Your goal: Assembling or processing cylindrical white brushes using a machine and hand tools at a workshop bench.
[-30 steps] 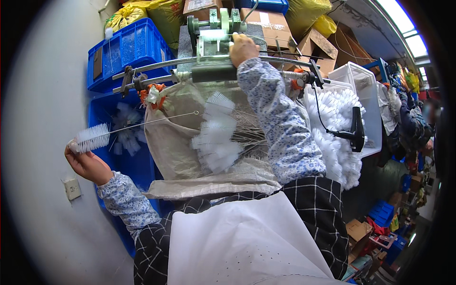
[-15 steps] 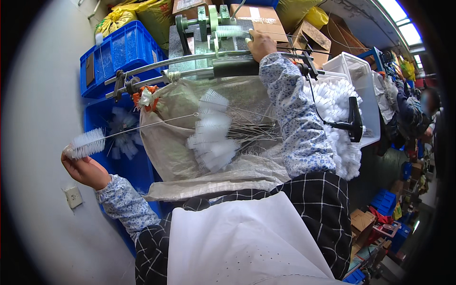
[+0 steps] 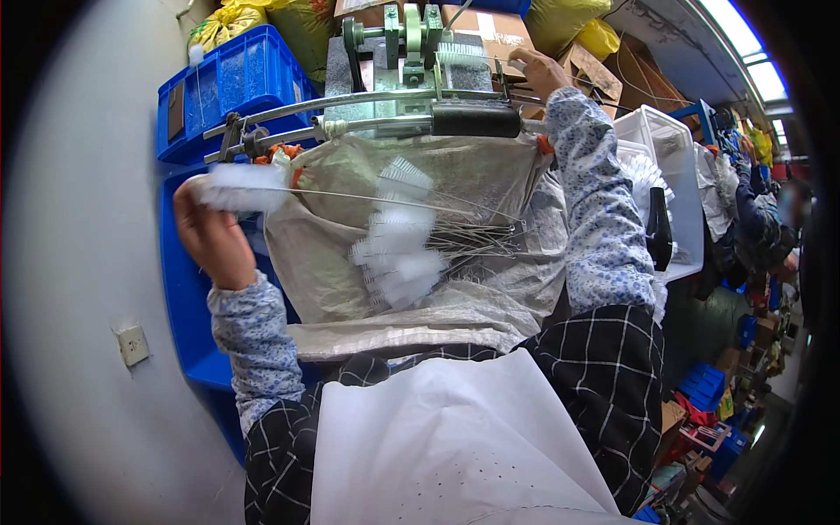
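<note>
A person looks down over a white apron [image 3: 437, 446] at a cluttered workbench. The left hand [image 3: 210, 232] is raised at the left, fingers closed around the bristle end of a white bottle brush [image 3: 241, 186] whose thin wire stem runs off to the right. The right hand [image 3: 535, 70] reaches far forward to a green metal machine [image 3: 398, 39] at the back of the bench, fingers closed on the end of a second brush [image 3: 462, 55] lying across it. Between the arms an open grey woven sack [image 3: 420, 289] holds a pile of finished brushes [image 3: 398, 249], bristles white, wire stems pointing right. Blue plastic crates [image 3: 232, 83] stand at the left. This looks like the moment between machining and sorting; the next move probably calls for dropping the held brush among those in the sack.
</note>
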`<action>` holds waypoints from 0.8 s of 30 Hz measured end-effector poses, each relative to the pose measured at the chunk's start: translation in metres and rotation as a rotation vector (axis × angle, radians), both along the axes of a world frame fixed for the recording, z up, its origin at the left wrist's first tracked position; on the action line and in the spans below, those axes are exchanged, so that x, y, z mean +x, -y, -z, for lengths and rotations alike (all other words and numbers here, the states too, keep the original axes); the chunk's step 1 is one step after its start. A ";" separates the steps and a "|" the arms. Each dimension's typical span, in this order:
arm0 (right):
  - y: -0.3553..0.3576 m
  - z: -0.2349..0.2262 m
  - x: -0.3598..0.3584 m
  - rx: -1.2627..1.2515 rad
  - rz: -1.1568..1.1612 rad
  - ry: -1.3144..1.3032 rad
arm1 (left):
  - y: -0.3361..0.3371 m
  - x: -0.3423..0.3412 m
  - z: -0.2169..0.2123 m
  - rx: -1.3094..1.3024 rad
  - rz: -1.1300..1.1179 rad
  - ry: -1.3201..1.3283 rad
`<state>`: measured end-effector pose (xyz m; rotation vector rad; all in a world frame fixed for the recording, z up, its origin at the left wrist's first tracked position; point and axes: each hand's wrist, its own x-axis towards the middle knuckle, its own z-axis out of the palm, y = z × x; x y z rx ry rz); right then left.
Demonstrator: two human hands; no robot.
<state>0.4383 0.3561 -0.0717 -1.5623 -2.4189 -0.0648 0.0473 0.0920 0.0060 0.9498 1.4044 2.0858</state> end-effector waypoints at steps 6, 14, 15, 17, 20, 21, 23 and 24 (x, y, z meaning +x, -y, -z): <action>0.020 -0.031 -0.016 -0.236 0.011 -0.131 | -0.016 0.048 0.012 -0.072 0.283 -0.072; 0.003 -0.012 0.019 -0.124 0.136 -0.255 | -0.025 0.067 0.018 -0.110 0.458 -0.074; 0.011 -0.026 0.020 -0.115 0.138 -0.250 | -0.023 0.066 0.019 -0.099 0.445 -0.086; 0.026 -0.050 0.024 -0.489 0.043 -0.180 | -0.023 0.067 0.018 -0.090 0.429 -0.098; 0.083 -0.092 -0.003 -0.884 -0.249 -0.387 | -0.023 0.071 0.015 -0.120 0.430 -0.068; 0.104 -0.105 -0.023 -0.981 -0.285 -0.358 | -0.025 0.076 0.018 -0.119 0.440 -0.035; 0.134 -0.107 -0.047 -0.917 -0.454 -0.394 | -0.032 0.098 0.019 -0.102 0.479 0.008; 0.146 -0.105 -0.060 -0.978 -0.456 -0.432 | -0.036 0.114 0.023 -0.075 0.440 -0.124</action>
